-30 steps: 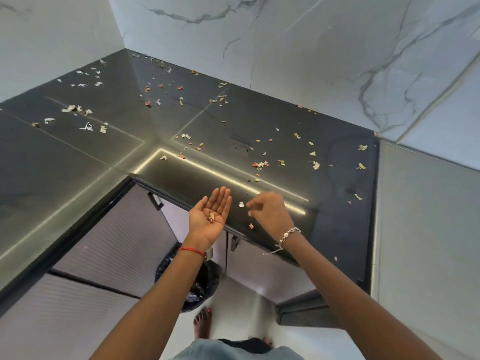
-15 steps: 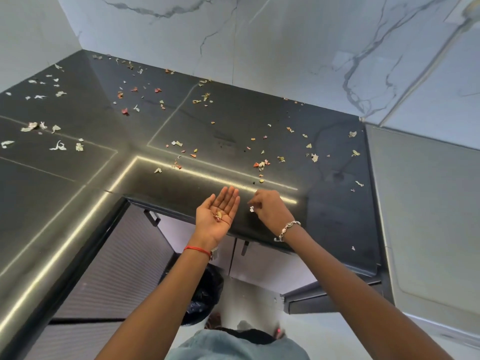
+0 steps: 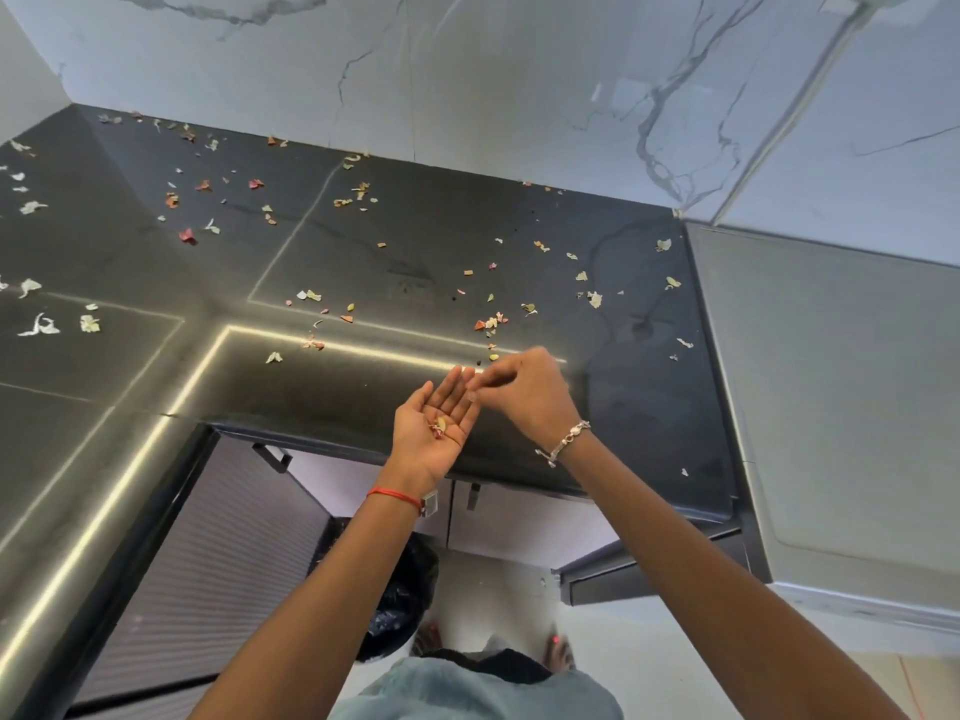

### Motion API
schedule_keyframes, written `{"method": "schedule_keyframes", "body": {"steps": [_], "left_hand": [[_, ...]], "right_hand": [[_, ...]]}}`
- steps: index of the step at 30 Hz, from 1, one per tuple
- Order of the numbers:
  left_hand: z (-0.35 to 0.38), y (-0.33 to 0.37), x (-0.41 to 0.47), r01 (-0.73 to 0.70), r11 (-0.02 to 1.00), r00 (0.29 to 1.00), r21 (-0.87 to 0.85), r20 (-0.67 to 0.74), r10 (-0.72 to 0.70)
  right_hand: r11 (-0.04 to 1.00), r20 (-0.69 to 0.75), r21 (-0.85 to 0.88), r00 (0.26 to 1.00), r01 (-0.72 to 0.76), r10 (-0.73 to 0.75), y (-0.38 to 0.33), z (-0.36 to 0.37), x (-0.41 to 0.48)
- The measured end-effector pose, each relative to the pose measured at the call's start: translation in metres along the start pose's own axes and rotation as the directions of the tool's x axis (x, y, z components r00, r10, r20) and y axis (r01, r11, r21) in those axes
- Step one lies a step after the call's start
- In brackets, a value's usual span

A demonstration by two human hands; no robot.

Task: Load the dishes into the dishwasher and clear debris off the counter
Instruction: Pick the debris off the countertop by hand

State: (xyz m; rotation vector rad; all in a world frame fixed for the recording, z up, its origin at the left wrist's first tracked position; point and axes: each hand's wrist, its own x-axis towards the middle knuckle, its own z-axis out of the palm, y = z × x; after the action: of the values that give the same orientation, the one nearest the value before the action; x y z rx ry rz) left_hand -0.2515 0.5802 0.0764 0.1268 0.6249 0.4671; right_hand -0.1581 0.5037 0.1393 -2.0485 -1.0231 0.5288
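Note:
A dark glossy counter (image 3: 597,407) is strewn with several small scraps of debris (image 3: 488,324), white, red and green. My left hand (image 3: 436,433) is held palm up over the counter's front edge, cupping a few collected scraps (image 3: 440,426). My right hand (image 3: 524,387) is beside it, fingertips pinched together right at the left hand's fingers; whether a scrap is between them is too small to tell. No dishes or dishwasher interior are in view.
A black-lined waste bin (image 3: 400,589) stands on the floor under the counter corner. Ribbed cabinet fronts (image 3: 218,563) lie to the left. A grey appliance top (image 3: 841,407) borders the counter on the right. A marble wall (image 3: 467,70) backs it.
My right hand has risen off the counter near its front edge and come over to the left palm's fingertips. The left hand stayed cupped. The view shifted slightly.

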Motion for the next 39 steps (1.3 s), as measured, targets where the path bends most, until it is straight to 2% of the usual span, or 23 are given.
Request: {"method": "schedule_keyframes", "body": {"steps": [3, 5, 8, 10, 13, 17, 20, 26, 30, 33, 35, 39], "left_hand": [[0.007, -0.016, 0.010, 0.024, 0.998, 1.000, 0.049, -0.009, -0.024], [0.012, -0.026, 0.017, 0.064, 0.996, 0.998, 0.066, 0.009, -0.065], [0.023, -0.037, 0.019, 0.113, 0.993, 0.993, 0.043, 0.043, -0.114], [0.031, -0.043, 0.017, 0.145, 0.989, 0.986, 0.014, 0.076, -0.146], [0.036, -0.051, 0.018, 0.194, 0.981, 0.977, -0.010, 0.097, -0.192], [0.040, -0.061, 0.020, 0.230, 0.973, 0.970, 0.004, 0.081, -0.230], [0.042, -0.068, 0.021, 0.251, 0.967, 0.965, 0.037, 0.075, -0.253], [0.044, -0.073, 0.022, 0.275, 0.959, 0.957, 0.073, 0.078, -0.280], [0.041, -0.070, 0.022, 0.282, 0.955, 0.955, 0.091, 0.066, -0.288], [0.037, -0.064, 0.020, 0.282, 0.955, 0.956, 0.088, 0.063, -0.288], [0.035, -0.060, 0.018, 0.276, 0.957, 0.958, 0.092, 0.059, -0.282], [0.035, -0.052, 0.015, 0.256, 0.960, 0.963, 0.109, 0.052, -0.263]], "right_hand": [[0.999, 0.084, -0.037, 0.996, 0.040, -0.037, -0.010, 0.001, -0.006], [0.995, 0.079, -0.090, 0.996, 0.052, -0.045, -0.005, 0.002, -0.010], [1.000, -0.107, -0.015, 0.994, 0.017, -0.019, 0.007, -0.014, -0.016], [0.999, -0.273, 0.015, 0.961, -0.030, 0.033, 0.020, -0.034, -0.021], [0.974, -0.402, -0.072, 0.900, -0.215, 0.169, 0.053, -0.069, -0.034], [0.821, -0.406, -0.188, 0.804, -0.539, 0.434, 0.107, -0.102, -0.062], [0.733, -0.377, -0.234, 0.754, -0.639, 0.538, 0.123, -0.103, -0.074], [0.693, -0.346, -0.310, 0.757, -0.650, 0.555, 0.126, -0.089, -0.075], [0.675, -0.407, -0.361, 0.760, -0.643, 0.507, 0.121, -0.081, -0.073], [0.706, -0.421, -0.267, 0.738, -0.656, 0.527, 0.119, -0.082, -0.067], [0.753, -0.386, -0.122, 0.730, -0.647, 0.564, 0.113, -0.085, -0.061], [0.901, -0.266, 0.130, 0.860, -0.415, 0.435, 0.070, -0.079, -0.049]]}}
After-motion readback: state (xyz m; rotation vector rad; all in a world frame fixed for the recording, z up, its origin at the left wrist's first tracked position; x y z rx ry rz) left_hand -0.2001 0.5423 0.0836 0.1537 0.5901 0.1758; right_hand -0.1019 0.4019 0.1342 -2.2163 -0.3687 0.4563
